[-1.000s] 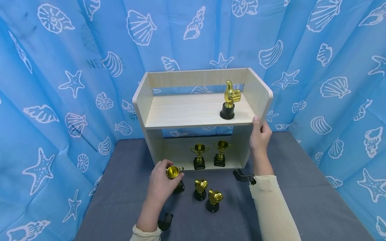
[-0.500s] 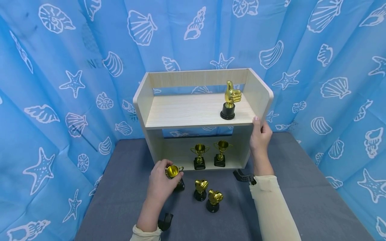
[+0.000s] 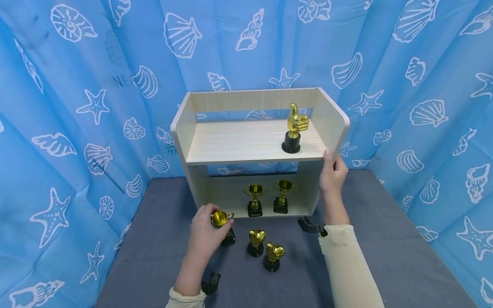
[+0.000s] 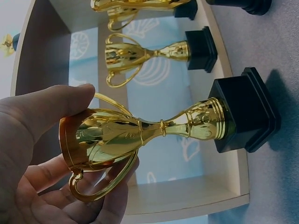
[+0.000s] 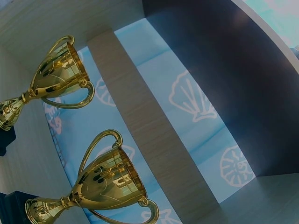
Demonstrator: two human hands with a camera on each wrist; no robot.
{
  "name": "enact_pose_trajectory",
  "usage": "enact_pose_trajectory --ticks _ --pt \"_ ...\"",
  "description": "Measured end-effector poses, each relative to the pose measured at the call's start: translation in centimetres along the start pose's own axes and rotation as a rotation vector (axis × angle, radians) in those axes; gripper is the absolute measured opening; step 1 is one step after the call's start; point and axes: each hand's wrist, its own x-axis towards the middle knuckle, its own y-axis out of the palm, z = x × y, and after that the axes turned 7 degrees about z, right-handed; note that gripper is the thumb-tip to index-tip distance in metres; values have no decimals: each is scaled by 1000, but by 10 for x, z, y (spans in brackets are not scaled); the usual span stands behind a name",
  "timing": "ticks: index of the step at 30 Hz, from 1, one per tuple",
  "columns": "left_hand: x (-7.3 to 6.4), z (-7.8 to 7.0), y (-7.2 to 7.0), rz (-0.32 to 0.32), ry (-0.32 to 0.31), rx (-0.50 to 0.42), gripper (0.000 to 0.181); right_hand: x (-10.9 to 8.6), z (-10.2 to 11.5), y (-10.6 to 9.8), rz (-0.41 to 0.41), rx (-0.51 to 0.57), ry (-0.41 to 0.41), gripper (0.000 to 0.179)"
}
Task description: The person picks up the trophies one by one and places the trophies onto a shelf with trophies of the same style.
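Left hand: the left hand is grasping a small gold cup trophy, its thumb and fingers curling round the bowl.
Location: the cup trophy is standing on the grey table, just in front of the lower left opening of the wooden shelf unit.
Axis: its long axis is running bowl to base; in the head view the bowl is facing up and the black base is resting on the cloth, close to upright.
Right hand: the right hand is gripping the front right edge of the shelf unit, thumb lying on the upper board's corner.
Materials: the trophies are showing shiny gold-coloured plastic or metal with two loop handles and square black bases; the shelf is showing pale wood grain with rounded corners; the table cover is looking like matte grey fabric.
Shelf contents: a thumbs-up trophy is standing on the upper board at the right; two cup trophies are standing side by side in the lower bay.
Table items: two gold figure trophies are standing just right of the held cup.
Open room: the upper board's left and middle, and the lower bay's left part, are lying bare.
Surround: a blue curtain printed with shells and starfish is hanging behind and beside the table.
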Motion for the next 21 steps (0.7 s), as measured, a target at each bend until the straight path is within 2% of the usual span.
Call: enact_pose_trajectory --ticks 21 --pt "2 4 2 -6 30 -6 36 0 1 1 -7 14 -12 46"
